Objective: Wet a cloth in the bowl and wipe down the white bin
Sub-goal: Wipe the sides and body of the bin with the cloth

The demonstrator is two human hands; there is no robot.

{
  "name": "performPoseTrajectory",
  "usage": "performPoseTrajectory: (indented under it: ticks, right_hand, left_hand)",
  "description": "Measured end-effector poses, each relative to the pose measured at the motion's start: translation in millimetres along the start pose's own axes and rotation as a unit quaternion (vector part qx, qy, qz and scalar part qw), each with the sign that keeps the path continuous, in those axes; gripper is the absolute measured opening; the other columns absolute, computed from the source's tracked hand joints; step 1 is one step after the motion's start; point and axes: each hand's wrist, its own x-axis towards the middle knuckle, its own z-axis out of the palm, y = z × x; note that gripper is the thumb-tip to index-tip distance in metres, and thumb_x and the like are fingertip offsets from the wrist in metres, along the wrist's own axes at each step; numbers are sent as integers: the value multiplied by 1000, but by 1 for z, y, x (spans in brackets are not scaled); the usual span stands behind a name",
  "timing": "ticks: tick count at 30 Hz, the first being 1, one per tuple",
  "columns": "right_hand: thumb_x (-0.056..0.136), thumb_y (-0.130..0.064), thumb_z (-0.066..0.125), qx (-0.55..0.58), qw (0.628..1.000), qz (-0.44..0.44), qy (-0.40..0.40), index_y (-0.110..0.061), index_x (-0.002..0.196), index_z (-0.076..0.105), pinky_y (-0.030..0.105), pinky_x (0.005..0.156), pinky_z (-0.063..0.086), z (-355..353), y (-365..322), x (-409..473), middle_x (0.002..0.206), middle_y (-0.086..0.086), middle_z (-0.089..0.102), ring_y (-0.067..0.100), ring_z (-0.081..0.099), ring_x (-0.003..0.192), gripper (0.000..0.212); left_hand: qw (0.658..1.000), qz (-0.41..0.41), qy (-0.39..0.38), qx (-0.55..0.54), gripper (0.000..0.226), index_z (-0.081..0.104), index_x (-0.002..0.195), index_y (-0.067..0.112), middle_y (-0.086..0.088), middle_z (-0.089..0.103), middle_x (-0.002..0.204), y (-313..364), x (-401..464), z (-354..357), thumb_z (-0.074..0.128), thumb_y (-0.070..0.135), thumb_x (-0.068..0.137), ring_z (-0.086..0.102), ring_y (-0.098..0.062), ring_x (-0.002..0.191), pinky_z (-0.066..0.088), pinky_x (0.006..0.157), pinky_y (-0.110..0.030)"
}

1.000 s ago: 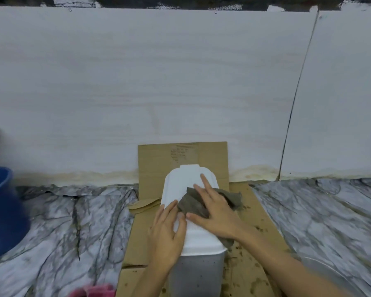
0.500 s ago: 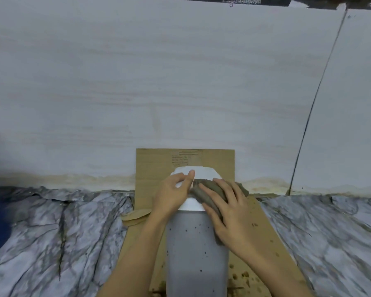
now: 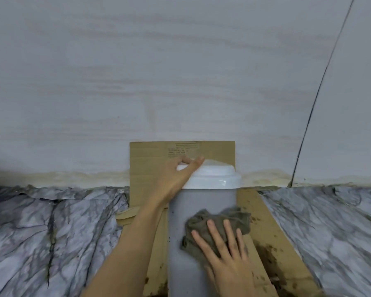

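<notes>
The white bin (image 3: 193, 249) stands upright on brown cardboard, with a glossy white lid (image 3: 214, 179) and a greyish, speckled front wall. My left hand (image 3: 180, 179) grips the lid's left edge, fingers curled over the top. A crumpled grey-brown cloth (image 3: 219, 219) lies flat against the bin's front wall, and my right hand (image 3: 227, 254) presses on it with fingers spread. The bowl is out of view.
The dirt-stained cardboard (image 3: 266, 254) lies under the bin, and one flap (image 3: 150, 159) leans against the pale wall behind. Marble-patterned floor sheeting (image 3: 51, 232) spreads to both sides. A dark seam (image 3: 313, 103) runs down the wall at right.
My right hand has slid the cloth down from the lid onto the bin's front wall. My left hand stays on the lid's left edge. The view has moved closer and lower.
</notes>
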Motion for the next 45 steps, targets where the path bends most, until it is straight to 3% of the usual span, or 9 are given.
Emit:
performPoseTrajectory:
  ticks: [7, 10, 15, 23, 27, 32, 34, 39, 45]
  right_hand:
    - [100, -48, 14, 7, 994, 98, -44, -34, 143, 33, 57, 107, 18, -11, -2, 77, 150, -1, 35, 28, 18, 142, 50]
    - [91, -46, 37, -4, 999, 35, -25, -36, 143, 34, 61, 105, 22, 2, -12, 57, 152, -4, 32, 29, 18, 144, 54]
    - [98, -41, 28, -46, 994, -81, -50, -41, 147, 24, 56, 107, 20, 18, 1, -39, 148, -2, 33, 30, 3, 147, 49]
    - [97, -32, 46, 237, 947, 216, 8, -40, 141, 32, 54, 102, 43, -5, 12, 70, 155, 3, 5, 34, 23, 142, 47]
    - [93, -56, 36, 95, 992, 46, -75, -41, 139, 35, 64, 108, 25, 6, -9, 11, 147, 7, 29, 36, 13, 143, 49]
    - [94, -64, 26, 30, 967, -207, -147, -53, 141, 28, 52, 110, 13, 4, 3, -48, 154, -15, 28, 17, 13, 146, 48]
    - [91, -67, 29, 35, 968, -207, -136, -52, 142, 27, 54, 111, 16, 0, 12, -19, 155, -14, 23, 15, 14, 145, 53]
    - [89, -70, 24, 94, 987, 79, -105, -47, 146, 17, 65, 111, 1, -2, 19, 76, 159, -5, 2, 27, -6, 147, 62]
    - [89, -69, 34, 113, 984, -50, -128, -46, 146, 22, 68, 109, 13, 23, 6, -32, 161, -4, 3, 34, 0, 147, 63]
  left_hand:
    - [999, 12, 12, -40, 31, 68, 90, 31, 16, 64, 90, 0, 11, 8, 73, 54, 71, 61, 0, 78, 44, 58, -15]
    - [999, 14, 20, -40, 29, 68, 89, 30, 14, 65, 93, -1, 13, 3, 75, 51, 71, 61, -2, 82, 45, 63, -19]
    - [998, 1, 17, -52, 40, 68, 86, 31, 13, 67, 92, -2, 13, 4, 77, 61, 62, 64, -5, 83, 46, 63, -21]
    - [999, -4, 19, -35, 46, 70, 90, 32, 19, 67, 91, -1, 18, 7, 81, 61, 56, 64, -1, 83, 47, 64, -19]
    - [999, -7, 36, -28, 42, 70, 84, 36, 17, 69, 90, -8, 22, 2, 79, 64, 55, 65, -4, 84, 52, 70, -25]
    - [999, -3, 33, -34, 50, 71, 90, 38, 16, 69, 94, -10, 24, 4, 78, 67, 51, 67, -5, 86, 55, 76, -27]
    - [999, -1, 32, -34, 51, 71, 91, 37, 16, 69, 94, -10, 24, 6, 77, 67, 50, 67, -5, 86, 54, 74, -26]
    - [998, 5, 40, -39, 47, 71, 85, 31, 19, 69, 85, -6, 30, 12, 79, 64, 52, 66, -2, 81, 50, 65, -20]
    - [998, 7, 54, -42, 49, 73, 84, 36, 19, 72, 85, -13, 34, 6, 79, 68, 47, 68, -3, 82, 56, 77, -28]
